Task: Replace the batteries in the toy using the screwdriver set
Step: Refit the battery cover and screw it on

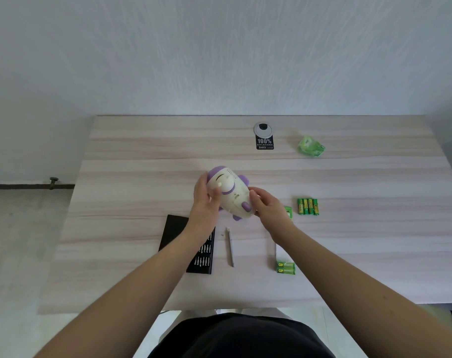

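Toy (231, 193) is held above mid-bench (132, 182), long axis slanting from far-left to near-right. Left hand (205, 195) grips its far end; right hand (265, 204) grips the near end, underside seemingly up. Screwdriver (230, 248) lies just nearer, between both hands.

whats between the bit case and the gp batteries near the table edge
The screwdriver lies on the bare table between the bit case and batteries, head view.

My left forearm is covering part of the bit case (205, 257); my right wrist is hiding most of a green packet (287, 212).
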Motion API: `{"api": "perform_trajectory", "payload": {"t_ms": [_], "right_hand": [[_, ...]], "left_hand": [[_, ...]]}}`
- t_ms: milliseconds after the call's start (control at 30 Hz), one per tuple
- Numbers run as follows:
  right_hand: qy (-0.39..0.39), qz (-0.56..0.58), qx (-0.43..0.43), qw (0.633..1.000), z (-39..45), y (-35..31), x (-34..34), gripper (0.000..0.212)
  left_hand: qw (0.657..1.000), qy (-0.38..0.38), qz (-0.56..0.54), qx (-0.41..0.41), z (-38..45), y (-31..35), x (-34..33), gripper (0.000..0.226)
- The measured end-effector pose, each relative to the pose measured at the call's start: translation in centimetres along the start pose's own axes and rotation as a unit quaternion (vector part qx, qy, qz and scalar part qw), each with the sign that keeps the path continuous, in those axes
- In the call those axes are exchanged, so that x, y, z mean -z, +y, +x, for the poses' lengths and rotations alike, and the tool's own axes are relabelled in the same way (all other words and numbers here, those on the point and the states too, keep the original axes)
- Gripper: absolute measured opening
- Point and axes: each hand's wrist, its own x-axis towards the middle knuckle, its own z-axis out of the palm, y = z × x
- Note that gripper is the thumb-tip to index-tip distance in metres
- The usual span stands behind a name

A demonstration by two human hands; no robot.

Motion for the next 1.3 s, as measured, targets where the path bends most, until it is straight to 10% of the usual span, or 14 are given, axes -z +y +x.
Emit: {"api": "perform_trajectory", "payload": {"t_ms": [200, 667, 1300], "right_hand": [[-0.001, 0.058, -0.018, 0.998, 0.3, -0.1, 0.2, 0.023], [0.033, 0.061, -0.036, 0.997, 0.5, 0.0, -0.6, 0.040], [0.091, 0.102, -0.042, 0.990, -1.6, 0.8, -1.7, 0.032]], "left_hand": [[0.984, -0.074, 0.163, -0.022, 3.0, -2.5, 0.8, 0.115], [0.992, -0.117, 0.041, 0.032, 4.8, -1.0, 0.6, 0.106], [0.968, -0.184, 0.166, -0.026, 5.2, 0.8, 2.3, 0.103]]}}
